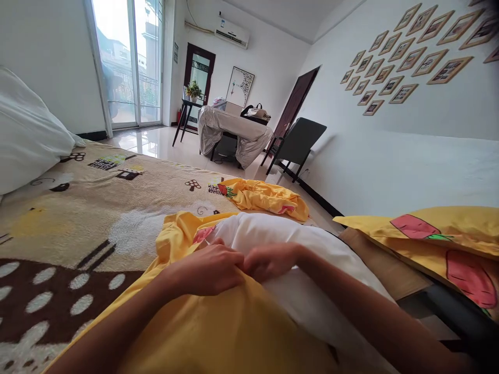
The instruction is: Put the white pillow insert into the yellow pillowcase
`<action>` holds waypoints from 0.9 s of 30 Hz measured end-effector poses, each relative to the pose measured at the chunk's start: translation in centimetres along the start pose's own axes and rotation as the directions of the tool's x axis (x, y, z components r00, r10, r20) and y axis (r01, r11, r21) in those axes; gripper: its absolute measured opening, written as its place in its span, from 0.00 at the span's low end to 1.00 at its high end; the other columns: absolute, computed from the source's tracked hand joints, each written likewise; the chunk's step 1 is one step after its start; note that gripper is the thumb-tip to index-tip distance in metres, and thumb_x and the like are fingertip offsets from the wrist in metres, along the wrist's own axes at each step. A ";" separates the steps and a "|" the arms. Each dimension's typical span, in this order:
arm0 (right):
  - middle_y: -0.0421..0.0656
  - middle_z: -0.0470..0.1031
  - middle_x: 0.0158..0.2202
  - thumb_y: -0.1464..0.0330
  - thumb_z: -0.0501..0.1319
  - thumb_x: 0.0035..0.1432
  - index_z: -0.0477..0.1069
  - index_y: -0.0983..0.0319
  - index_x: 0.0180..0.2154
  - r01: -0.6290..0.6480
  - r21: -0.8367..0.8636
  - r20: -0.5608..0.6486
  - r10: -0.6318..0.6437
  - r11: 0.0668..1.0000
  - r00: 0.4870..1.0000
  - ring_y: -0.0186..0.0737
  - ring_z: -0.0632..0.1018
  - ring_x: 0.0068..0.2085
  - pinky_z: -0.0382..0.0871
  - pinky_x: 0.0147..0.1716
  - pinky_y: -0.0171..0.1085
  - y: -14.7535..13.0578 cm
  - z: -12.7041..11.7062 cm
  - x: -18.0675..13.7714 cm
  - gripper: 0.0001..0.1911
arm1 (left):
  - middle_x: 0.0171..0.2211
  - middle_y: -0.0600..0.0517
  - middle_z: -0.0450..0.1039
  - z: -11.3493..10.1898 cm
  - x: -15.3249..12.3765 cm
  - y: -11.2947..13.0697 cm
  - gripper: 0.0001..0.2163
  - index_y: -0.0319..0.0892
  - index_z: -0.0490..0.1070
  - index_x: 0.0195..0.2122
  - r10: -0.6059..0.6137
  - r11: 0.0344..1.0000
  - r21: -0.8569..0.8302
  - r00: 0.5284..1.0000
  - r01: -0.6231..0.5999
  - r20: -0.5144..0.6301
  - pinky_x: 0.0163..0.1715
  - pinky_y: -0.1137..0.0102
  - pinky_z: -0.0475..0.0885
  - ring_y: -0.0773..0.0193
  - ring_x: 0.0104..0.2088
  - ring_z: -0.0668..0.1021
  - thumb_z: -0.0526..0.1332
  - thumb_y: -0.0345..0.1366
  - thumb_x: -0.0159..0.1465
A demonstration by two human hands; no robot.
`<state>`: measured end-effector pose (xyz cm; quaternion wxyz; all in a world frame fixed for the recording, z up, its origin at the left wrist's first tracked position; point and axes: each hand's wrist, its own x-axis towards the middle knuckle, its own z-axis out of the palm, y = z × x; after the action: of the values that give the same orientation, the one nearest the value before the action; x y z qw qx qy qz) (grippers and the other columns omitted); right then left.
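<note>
My left hand (210,269) and my right hand (271,261) sit side by side, both closed and pinching the open edge of a yellow pillowcase (218,327) printed with strawberries. A white pillow (296,244) lies partly inside that pillowcase, its far end bare. Both rest on a bed covered by a beige cartoon blanket (89,213). A second yellow strawberry cloth (265,197) lies crumpled farther up the bed.
Another white pillow (27,135) lies at the bed's left edge. A yellow strawberry pillow (448,244) sits at right. Beyond the bed stand a dark chair (298,143), a cloth-draped table (234,132), a glass balcony door (128,62) and a wall of picture frames (409,52).
</note>
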<state>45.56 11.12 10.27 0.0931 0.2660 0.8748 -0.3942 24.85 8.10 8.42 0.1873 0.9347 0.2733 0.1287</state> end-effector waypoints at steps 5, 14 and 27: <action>0.48 0.73 0.54 0.63 0.59 0.61 0.71 0.62 0.53 -0.256 -0.244 -0.616 0.054 0.935 0.786 0.44 0.72 0.55 0.62 0.56 0.45 1.9 -5.3 -1.8 0.20 | 0.28 0.53 0.75 -0.3 0.2 -0.6 0.14 0.41 0.70 0.28 -0.038 0.997 0.069 0.999 0.038 0.001 0.42 0.66 0.62 0.62 0.33 0.75 0.55 0.43 0.67; 0.48 0.71 0.55 0.52 0.55 0.62 0.53 0.54 0.65 -0.368 -0.446 -0.421 0.172 0.816 0.891 0.49 0.72 0.54 0.58 0.54 0.47 5.6 -2.6 1.0 0.33 | 0.25 0.52 0.72 2.0 0.7 -5.9 0.16 0.40 0.65 0.22 -0.098 0.983 0.140 0.986 0.117 -0.135 0.47 0.61 0.59 0.62 0.33 0.74 0.51 0.37 0.67; 0.43 0.78 0.34 0.63 0.55 0.57 0.70 0.59 0.41 -0.347 -0.690 -0.281 0.207 0.636 0.937 0.42 0.76 0.32 0.57 0.29 0.36 -2.3 2.2 1.6 0.11 | 0.40 0.41 0.74 2.7 1.1 -8.1 0.12 0.37 0.68 0.42 -0.445 0.838 0.156 0.821 0.523 -0.359 0.42 0.56 0.61 0.49 0.42 0.75 0.51 0.25 0.58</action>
<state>42.87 8.87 9.65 0.1731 0.3717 0.9115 0.0313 22.91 14.29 2.76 0.0509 0.8175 0.5428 0.1854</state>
